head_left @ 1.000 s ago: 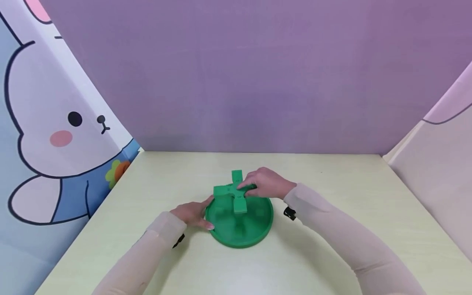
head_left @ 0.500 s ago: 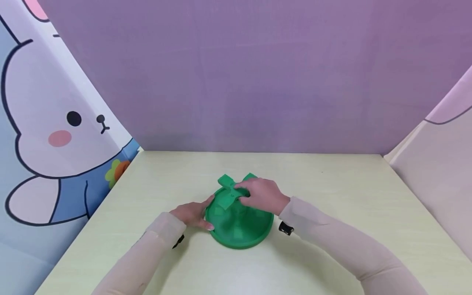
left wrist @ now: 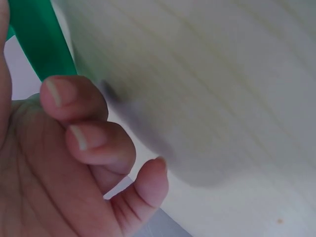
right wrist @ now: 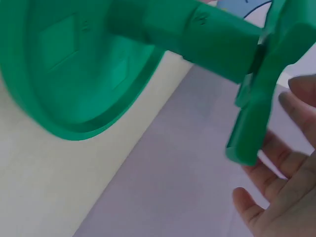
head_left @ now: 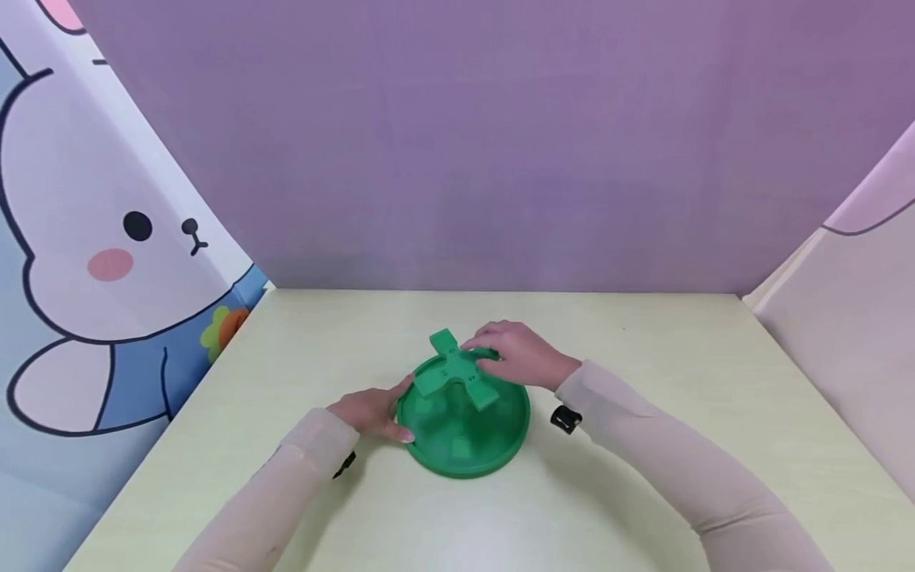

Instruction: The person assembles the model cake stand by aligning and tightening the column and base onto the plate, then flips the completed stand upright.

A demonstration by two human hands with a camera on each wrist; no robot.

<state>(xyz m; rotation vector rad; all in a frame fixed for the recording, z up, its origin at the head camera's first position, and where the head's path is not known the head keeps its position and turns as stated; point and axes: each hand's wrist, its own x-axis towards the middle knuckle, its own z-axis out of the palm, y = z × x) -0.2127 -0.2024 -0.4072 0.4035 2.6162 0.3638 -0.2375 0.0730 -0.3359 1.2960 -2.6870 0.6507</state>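
A green round base with a raised rim lies on the table. From its middle rises a green post, topped by a green four-armed cross. My left hand grips the base's left rim between thumb and index finger; the other fingers show curled in the left wrist view. Beside the cross is my right hand, its fingers spread and loosely bent around one arm. Fingertips partly pass behind that arm in the right wrist view; whether they touch it I cannot tell.
The pale wooden tabletop surrounds the base. A purple backdrop stands along the far edge. On the left is a panel with a cartoon rabbit, and a pale panel is on the right.
The cross has turned on its post between frames. My right hand came toward me and then went back outward, its fingers loosening from the cross. The left hand and base stayed put.
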